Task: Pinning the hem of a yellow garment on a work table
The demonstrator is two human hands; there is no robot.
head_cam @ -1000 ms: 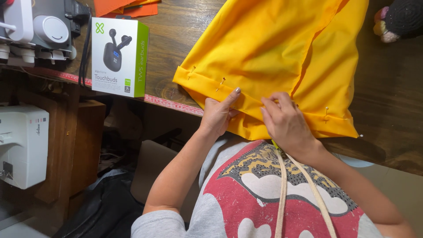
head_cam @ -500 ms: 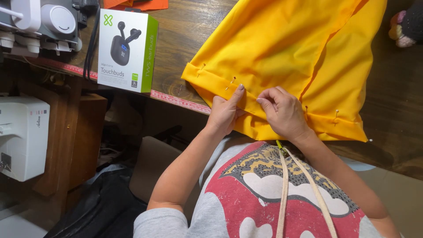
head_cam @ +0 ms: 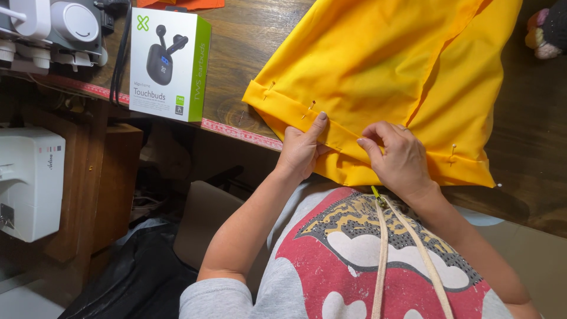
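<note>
Both hands work the folded hem (head_cam: 354, 155) of a yellow fabric (head_cam: 378, 71) at the near edge of a wooden table (head_cam: 236, 88). On that hem the left hand (head_cam: 302, 150) lies flat, thumb stretched out along the fold and pressing it down, fingers not closed around anything. Just beside it, the right hand (head_cam: 398, 156) has its fingertips drawn together, pinching the fold; whether a pin sits between them cannot be told.

Along the hem beyond the left hand, two pins (head_cam: 308, 108) stick through the fold, and another pin (head_cam: 453, 150) stands past the right hand, near the cloth's corner. Away from the hands, the rest of the fabric spreads up across the table. A measuring tape (head_cam: 236, 130) runs along the table edge out from the left hand, leading to a white and green earbud box (head_cam: 168, 62) standing well apart. Farther out that way sits a white appliance (head_cam: 53, 26), and lower, off the table, a white sewing machine (head_cam: 29, 183).
</note>
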